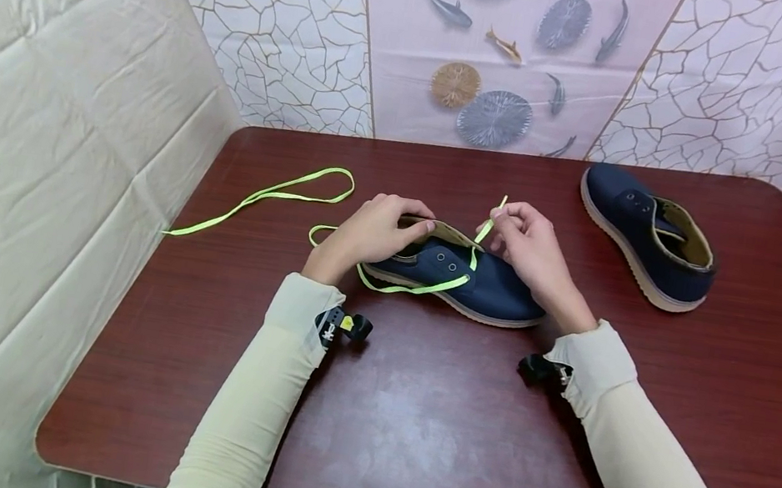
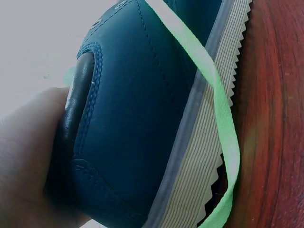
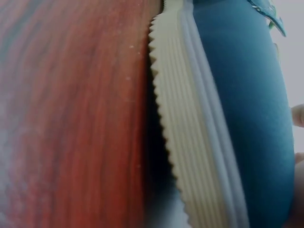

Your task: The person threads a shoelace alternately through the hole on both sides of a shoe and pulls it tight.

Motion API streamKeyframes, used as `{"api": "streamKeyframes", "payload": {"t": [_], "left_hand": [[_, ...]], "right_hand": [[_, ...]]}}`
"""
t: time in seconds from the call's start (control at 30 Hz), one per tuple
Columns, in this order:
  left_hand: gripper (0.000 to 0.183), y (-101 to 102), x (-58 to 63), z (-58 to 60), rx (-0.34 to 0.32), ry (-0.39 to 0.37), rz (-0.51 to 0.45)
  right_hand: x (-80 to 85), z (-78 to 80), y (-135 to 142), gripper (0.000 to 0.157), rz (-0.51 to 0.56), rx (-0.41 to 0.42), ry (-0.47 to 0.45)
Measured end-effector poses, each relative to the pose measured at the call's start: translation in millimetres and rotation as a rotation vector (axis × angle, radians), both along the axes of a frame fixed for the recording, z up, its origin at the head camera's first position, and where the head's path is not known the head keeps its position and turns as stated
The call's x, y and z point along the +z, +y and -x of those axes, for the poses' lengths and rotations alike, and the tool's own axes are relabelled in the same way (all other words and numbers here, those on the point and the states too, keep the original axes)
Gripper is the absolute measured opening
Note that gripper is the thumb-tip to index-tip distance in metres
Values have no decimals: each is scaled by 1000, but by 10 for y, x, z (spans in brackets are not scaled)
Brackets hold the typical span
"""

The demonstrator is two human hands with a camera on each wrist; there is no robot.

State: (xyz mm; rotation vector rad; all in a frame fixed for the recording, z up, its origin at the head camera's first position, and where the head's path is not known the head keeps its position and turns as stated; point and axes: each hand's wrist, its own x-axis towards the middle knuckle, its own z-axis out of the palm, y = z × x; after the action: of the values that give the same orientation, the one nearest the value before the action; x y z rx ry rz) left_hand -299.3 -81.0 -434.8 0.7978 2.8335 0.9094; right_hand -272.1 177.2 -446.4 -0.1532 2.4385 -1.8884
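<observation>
A navy shoe (image 1: 505, 291) with a ribbed pale sole lies sideways on the table, toe to the right. My left hand (image 1: 376, 229) grips it by the collar near the heel, thumb at the opening; the left wrist view shows that hand behind the padded collar (image 2: 84, 90). A neon-yellow shoelace (image 1: 422, 289) runs through the front eyelets and trails along the near side past the heel. Above the shoe's far side, my right hand (image 1: 529, 244) pinches the lace near its upper end. In the right wrist view only some fingertips show, beyond the toe upper (image 3: 242, 104).
A second navy shoe (image 1: 662, 255), without a lace, stands at the back right of the dark red table (image 1: 423, 434). Another neon-yellow lace (image 1: 270, 191) lies looped at the left, its end at the table's edge. A patterned wall covering (image 1: 420, 46) borders the back.
</observation>
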Motion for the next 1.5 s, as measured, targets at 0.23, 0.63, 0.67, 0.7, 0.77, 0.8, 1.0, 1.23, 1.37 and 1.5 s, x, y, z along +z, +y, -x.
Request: {"api": "streamKeyframes", "payload": {"t": [0.23, 0.63, 0.67, 0.7, 0.77, 0.8, 1.0, 1.23, 1.37, 1.5], "left_hand": [[27, 18, 4, -12, 12, -16, 3], [22, -7, -9, -53, 62, -32, 7], [22, -9, -13, -53, 64, -31, 3], [22, -12, -17, -49, 65, -30, -1], [21, -17, -24, -36, 64, -26, -8], [21, -18, -24, -33, 63, -26, -12], [20, -3, -41, -11, 56, -6, -16], [21, -16, -59, -5, 68, 14, -12], [21, -9, -69, -3, 60, 12, -10], [21, -19, -61, -3, 62, 17, -10]], "right_hand": [[64, 13, 76, 29, -54, 84, -5], [82, 5, 72, 20, -273, 158, 144], [74, 8, 63, 20, -277, 144, 148], [67, 15, 58, 19, -277, 129, 152], [74, 28, 49, 19, -288, 81, 158], [87, 33, 49, 20, -298, 59, 162], [172, 46, 69, 24, -360, -24, 184], [239, 120, 36, 25, -360, -53, 210], [274, 175, 58, 27, -339, -99, 205], [340, 258, 76, 30, -287, -123, 204]]}}
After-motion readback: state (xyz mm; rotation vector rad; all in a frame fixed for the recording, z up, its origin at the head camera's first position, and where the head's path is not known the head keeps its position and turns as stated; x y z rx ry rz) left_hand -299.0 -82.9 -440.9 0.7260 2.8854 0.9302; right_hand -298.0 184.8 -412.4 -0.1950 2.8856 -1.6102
